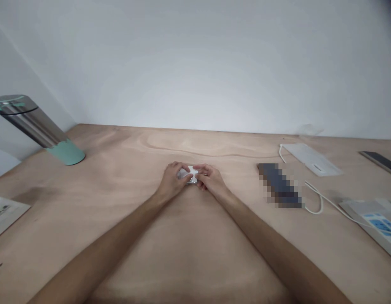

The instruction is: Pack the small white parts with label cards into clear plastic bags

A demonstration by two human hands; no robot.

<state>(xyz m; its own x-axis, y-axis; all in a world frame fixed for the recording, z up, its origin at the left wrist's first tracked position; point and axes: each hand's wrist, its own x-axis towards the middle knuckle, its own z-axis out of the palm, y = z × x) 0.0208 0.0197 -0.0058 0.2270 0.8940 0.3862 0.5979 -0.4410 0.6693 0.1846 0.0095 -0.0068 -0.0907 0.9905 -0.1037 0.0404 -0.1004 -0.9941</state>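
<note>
Between my two hands, low over the middle of the wooden table (189,236), is a small white object (192,170) with a shiny, clear-looking part at its lower edge. Its exact kind is too small to make out. My left hand (174,179) is closed on its left side, thumb and fingers pinching it. From the right, my right hand (211,178) grips the other side with thumb and forefinger, the remaining fingers curled below. The fingers cover much of the object.
A steel bottle with a mint base (40,131) stands at the left, near a printed sheet (7,215). To the right lie a pixelated dark device (280,185), a white cable (320,202), a whitish flat pouch (312,158), a dark phone-like slab (380,160) and a blue-printed box (375,219).
</note>
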